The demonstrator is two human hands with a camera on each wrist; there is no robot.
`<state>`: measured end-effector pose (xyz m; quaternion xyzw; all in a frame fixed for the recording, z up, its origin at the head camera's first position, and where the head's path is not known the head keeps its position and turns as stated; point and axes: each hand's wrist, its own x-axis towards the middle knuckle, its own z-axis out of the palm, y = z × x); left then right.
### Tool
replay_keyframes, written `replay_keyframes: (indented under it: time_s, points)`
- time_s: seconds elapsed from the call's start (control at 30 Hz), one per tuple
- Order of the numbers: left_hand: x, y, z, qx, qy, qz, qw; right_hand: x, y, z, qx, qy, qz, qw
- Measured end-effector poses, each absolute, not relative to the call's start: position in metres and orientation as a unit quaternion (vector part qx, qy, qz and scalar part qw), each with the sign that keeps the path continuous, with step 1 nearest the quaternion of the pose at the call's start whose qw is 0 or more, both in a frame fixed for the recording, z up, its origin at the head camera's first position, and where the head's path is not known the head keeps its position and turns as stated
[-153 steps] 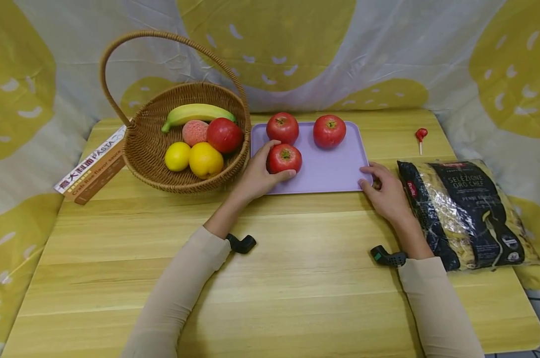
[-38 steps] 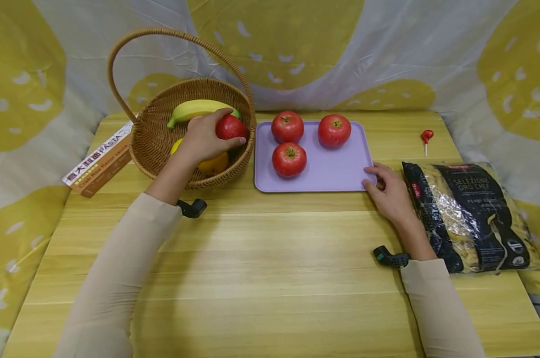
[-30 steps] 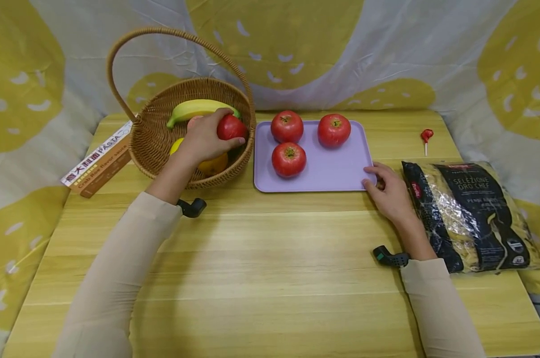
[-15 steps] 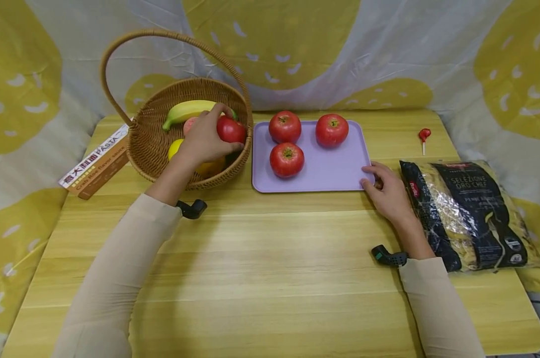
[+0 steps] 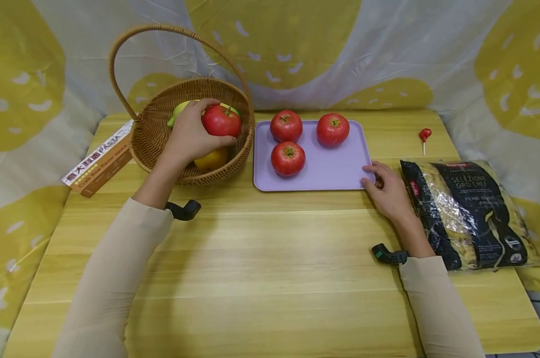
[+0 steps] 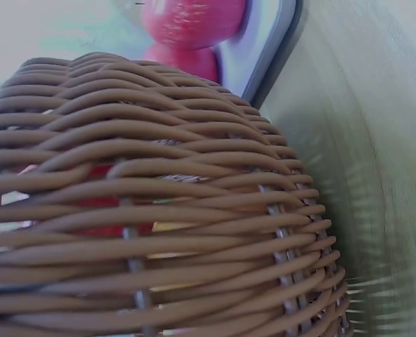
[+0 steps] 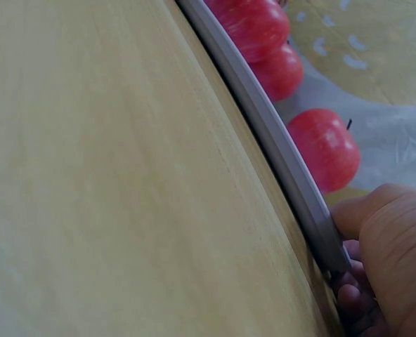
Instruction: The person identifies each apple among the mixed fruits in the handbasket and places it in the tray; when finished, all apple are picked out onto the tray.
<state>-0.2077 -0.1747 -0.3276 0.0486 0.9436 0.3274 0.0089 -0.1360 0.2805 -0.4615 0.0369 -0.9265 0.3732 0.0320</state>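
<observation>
In the head view my left hand (image 5: pixel 190 135) reaches into the wicker basket (image 5: pixel 149 144) and grips a red apple (image 5: pixel 222 122), thumb in front and fingers behind. A banana (image 5: pixel 177 112) and an orange-yellow fruit (image 5: pixel 212 160) show partly around it; the hand hides other fruit. The left wrist view is mostly filled by the basket's woven side (image 6: pixel 159 232). My right hand (image 5: pixel 388 193) pinches the right edge of the purple tray (image 5: pixel 332 171), as the right wrist view also shows. Three red apples stand on the tray, one (image 5: pixel 288 159) nearest me.
A pasta box (image 5: pixel 101 159) leans by the basket's left side. On the right lie a bag of penne (image 5: pixel 471 214) and a red lollipop (image 5: pixel 425 135). A patterned cloth (image 5: pixel 386 44) hangs behind the wooden table (image 5: pixel 288 273).
My left hand went from the tray's front apple into the basket, took hold of the apple there, and now has raised it slightly and shifted it left. The right hand stays at the tray.
</observation>
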Motion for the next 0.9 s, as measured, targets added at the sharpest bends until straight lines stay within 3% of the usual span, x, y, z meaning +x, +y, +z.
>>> replay_keyframes:
  time_s: [0.37, 0.63, 0.9]
  points:
    - [-0.183, -0.168, -0.307, 0.033, 0.889, 0.456, 0.022, -0.136, 0.281, -0.462, 0.035, -0.926, 0.374, 0.031]
    - [-0.163, -0.143, -0.294, 0.105, 0.852, 0.513, 0.006, -0.136, 0.281, -0.462, 0.032, -0.927, 0.373, 0.026]
    - [-0.160, -0.107, -0.303, 0.163, 0.830, 0.533, 0.039, -0.135, 0.280, -0.461, 0.033, -0.926, 0.376, 0.027]
